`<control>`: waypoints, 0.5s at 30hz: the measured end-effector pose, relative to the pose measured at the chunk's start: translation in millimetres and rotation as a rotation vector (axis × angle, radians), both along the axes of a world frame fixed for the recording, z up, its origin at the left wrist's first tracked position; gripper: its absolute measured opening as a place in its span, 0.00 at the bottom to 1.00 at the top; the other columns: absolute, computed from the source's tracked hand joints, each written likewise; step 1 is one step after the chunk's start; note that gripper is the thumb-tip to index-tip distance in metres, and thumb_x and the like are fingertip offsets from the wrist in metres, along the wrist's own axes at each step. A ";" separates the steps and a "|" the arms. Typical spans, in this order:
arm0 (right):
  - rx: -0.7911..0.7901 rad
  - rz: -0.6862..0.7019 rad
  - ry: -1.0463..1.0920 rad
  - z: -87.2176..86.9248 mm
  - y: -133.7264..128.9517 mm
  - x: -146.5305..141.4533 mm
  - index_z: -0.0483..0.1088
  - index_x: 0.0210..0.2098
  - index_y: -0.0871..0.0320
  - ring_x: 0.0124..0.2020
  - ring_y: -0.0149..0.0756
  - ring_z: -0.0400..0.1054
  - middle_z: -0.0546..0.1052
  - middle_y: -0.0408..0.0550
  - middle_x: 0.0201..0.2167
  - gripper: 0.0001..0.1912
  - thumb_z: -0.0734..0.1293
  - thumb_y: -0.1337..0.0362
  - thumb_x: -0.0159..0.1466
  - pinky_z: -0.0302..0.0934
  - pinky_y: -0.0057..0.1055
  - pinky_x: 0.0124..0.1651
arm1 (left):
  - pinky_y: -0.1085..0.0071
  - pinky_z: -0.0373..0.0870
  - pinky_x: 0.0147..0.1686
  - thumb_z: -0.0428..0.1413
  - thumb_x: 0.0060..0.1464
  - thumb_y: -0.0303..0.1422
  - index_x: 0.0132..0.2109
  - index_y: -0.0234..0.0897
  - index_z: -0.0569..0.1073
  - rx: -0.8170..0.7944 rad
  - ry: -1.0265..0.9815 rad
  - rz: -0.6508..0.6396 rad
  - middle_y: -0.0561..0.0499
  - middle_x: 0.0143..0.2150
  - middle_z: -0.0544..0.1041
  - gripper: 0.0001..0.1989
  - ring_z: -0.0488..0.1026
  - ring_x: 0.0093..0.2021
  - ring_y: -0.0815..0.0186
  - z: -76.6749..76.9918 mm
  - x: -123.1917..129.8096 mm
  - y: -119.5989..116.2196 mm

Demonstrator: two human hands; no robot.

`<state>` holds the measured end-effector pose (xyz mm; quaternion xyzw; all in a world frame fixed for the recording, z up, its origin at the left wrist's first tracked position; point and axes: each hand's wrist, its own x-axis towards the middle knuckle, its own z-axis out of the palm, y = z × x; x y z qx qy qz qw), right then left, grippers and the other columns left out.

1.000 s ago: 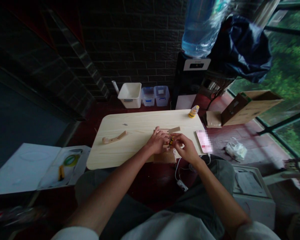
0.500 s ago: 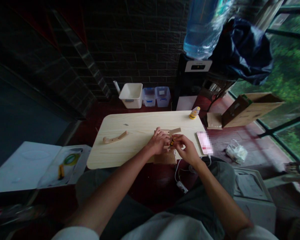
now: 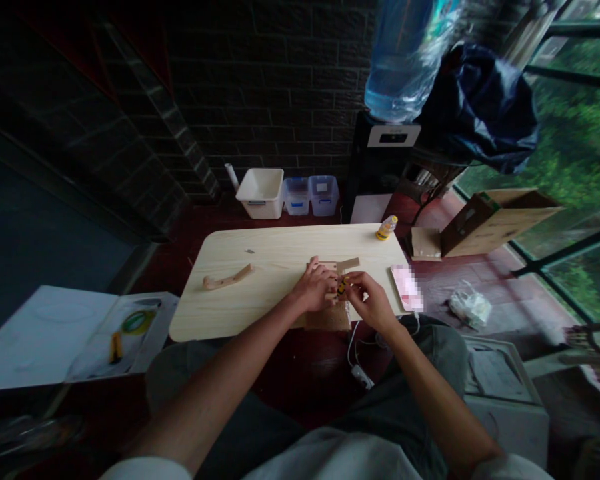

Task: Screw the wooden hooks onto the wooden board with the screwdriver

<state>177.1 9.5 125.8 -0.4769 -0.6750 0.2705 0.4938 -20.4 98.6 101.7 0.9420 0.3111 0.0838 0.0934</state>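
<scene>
**Pale bench below a dark brick wall, two hands meeting over wooden parts**

The dark brick wall (image 3: 300,87) is rising behind the bench (image 3: 270,250), and a white tub (image 3: 261,193) and two clear bins (image 3: 311,196) are sitting on the red floor at its foot. A water dispenser (image 3: 380,160) is standing beyond the bench's far right part, while a window (image 3: 575,133) is letting in light on the right.

Near the front edge of the bench, right of its middle, the left hand (image 3: 316,288) is lying over the wooden parts (image 3: 327,265), its fingers spreading and bending down onto them; whether its grip is closing on any part, I cannot tell. Just beside it, the right hand (image 3: 371,300) is pinching a small black-and-yellow tool (image 3: 342,287) between thumb and fingers, which are partly covering it. The tool is slanting between the two hands, and its lower end is too small to make out.

A wood strip (image 3: 349,264) is lying just beyond the fingers. A brown slab (image 3: 327,317) is showing below the left hand, reaching past the front edge. Well to the left, a curved wood piece (image 3: 227,277) is resting alone, with small dark bits (image 3: 249,251) lying beyond it. A yellow-based bottle (image 3: 387,228) is standing near the far right corner, and a pink phone (image 3: 406,288) is lying by the right edge, a white cable (image 3: 417,323) trailing from its near end.
</scene>
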 end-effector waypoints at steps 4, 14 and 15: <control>-0.017 0.013 -0.001 2.6 -0.1 0.8 0.70 0.45 0.54 0.34 0.36 0.73 0.79 0.54 0.50 0.07 0.67 0.62 0.68 0.65 0.32 0.32 | 0.39 0.33 0.74 0.66 0.51 0.43 0.48 0.50 0.79 0.002 0.004 -0.009 0.52 0.60 0.75 0.17 0.66 0.63 0.52 -1.7 -1.1 1.2; -0.023 0.002 -0.024 4.6 3.5 3.8 0.71 0.42 0.54 0.35 0.36 0.73 0.80 0.53 0.47 0.06 0.66 0.60 0.69 0.67 0.32 0.31 | 0.38 0.33 0.74 0.67 0.50 0.44 0.47 0.50 0.80 0.000 -0.017 0.006 0.53 0.60 0.76 0.17 0.66 0.63 0.52 -2.4 -1.3 0.1; -0.016 -0.001 -0.024 4.0 3.2 3.8 0.71 0.42 0.54 0.35 0.37 0.73 0.80 0.53 0.46 0.06 0.67 0.59 0.69 0.67 0.32 0.32 | 0.38 0.33 0.74 0.67 0.50 0.43 0.47 0.50 0.80 0.001 -0.017 0.005 0.53 0.60 0.76 0.17 0.66 0.62 0.52 -2.3 -1.4 0.1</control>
